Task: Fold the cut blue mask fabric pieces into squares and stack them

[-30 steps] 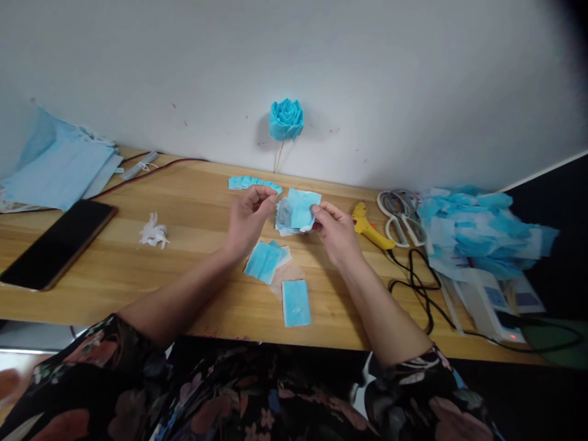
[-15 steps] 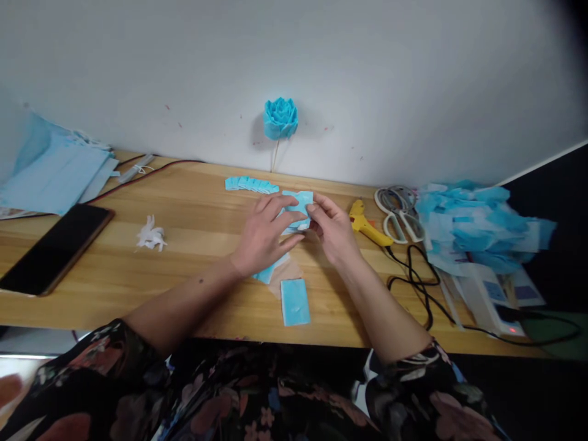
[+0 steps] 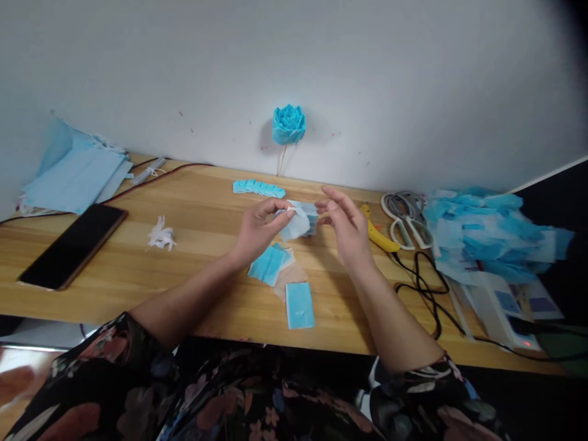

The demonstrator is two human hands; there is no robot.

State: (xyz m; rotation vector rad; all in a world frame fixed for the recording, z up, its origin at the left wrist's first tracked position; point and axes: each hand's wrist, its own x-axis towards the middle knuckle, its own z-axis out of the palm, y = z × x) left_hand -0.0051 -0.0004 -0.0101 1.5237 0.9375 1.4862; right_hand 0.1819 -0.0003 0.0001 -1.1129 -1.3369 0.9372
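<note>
My left hand [image 3: 261, 229] pinches a thin white and pale blue fabric piece [image 3: 296, 225] between thumb and forefinger, above the middle of the table. Behind that piece, light blue layered fabric [image 3: 310, 211] partly shows. Just to its right is my right hand [image 3: 350, 229], fingers apart and slightly blurred; I see nothing held in it. Below the hands lie a blue fabric piece [image 3: 266, 263] on a beige sheet [image 3: 293, 278] and a blue rectangle [image 3: 300, 306]. A row of small folded blue pieces [image 3: 258, 187] rests beyond my left hand.
A blue fabric flower [image 3: 288, 124] on a thin stick leans at the wall. On the right are a yellow glue gun [image 3: 381, 237], scissors [image 3: 411, 233], a blue scrap heap [image 3: 491, 229] and black cords. Leftward lie white scraps [image 3: 162, 234], a phone [image 3: 73, 246] and face masks [image 3: 76, 174].
My right hand has come off the fabric and opened to the right. My left hand now pinches a pale piece. The blue fabric below the hands shows more fully, and the view has shifted slightly.
</note>
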